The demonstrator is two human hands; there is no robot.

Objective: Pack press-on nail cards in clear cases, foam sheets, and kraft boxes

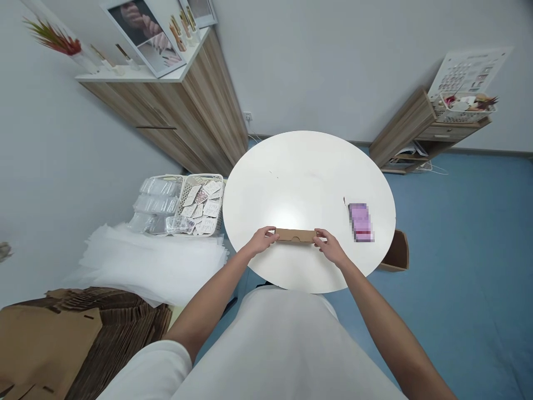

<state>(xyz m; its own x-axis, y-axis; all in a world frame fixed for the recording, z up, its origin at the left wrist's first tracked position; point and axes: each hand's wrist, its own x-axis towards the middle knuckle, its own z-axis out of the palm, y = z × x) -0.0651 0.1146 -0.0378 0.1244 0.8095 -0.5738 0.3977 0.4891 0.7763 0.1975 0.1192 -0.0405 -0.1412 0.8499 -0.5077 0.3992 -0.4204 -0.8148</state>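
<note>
A narrow brown cardboard box [295,236] lies on the round white table [308,166] near its front edge. My left hand [262,240] grips the box's left end with curled fingers. My right hand [328,245] pinches the right end in the same way. Both hands hold the box level just above or on the tabletop; I cannot tell which.
A blurred pink-purple object [360,221] lies on the table's right side. White baskets of small packets [202,204] and a stack of white sheets [158,261] sit to the left, flat cardboard [62,339] at lower left. Wooden cabinets [187,111] stand by the wall, and an open carton [397,253] is on the blue floor.
</note>
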